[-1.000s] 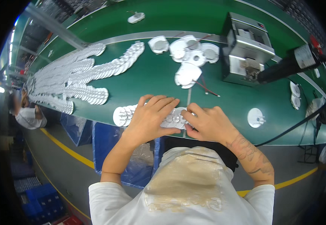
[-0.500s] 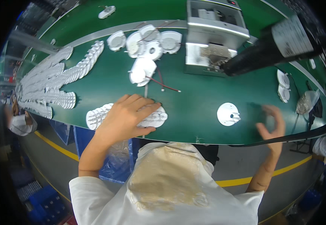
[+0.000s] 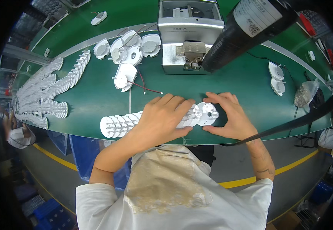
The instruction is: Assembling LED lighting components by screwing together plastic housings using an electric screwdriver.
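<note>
Far left on my feed, a co-worker, then white stacks across the green bench. My left hand clasps the disc row near the bench's front edge; behind stands a metal machine. My right hand curls round the end disc; whether gripping, I can't tell.

Your white short-sleeved shirt has an uneven tan patch in front, dark tattoo lines mark your right forearm, and your left hand and right hand are bare.
</note>
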The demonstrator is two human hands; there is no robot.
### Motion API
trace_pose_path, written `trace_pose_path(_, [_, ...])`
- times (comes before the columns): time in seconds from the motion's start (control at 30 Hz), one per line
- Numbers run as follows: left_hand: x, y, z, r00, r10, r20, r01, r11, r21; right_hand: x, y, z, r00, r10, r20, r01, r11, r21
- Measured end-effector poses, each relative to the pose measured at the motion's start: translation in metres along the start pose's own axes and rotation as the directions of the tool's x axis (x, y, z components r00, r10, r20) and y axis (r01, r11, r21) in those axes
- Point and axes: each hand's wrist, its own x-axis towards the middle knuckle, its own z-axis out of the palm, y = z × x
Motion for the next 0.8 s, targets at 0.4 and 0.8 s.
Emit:
trace_pose_path(0.4, [0.012, 0.009, 0.011, 0.998, 0.013, 0.064, -0.016, 0.999, 0.05, 0.005, -0.006, 0.001, 0.999, -0.027, 0.041, 0.03, 0.997, -0.074])
trace_pose_path(0.8, [-0.012, -0.007, -0.013, 0.988, 0.015, 0.153, -0.026, 0.998, 0.065, -0.028, 0.008, -0.052, 0.99, 0.041, 0.132, 0.017, 0.914, -0.406])
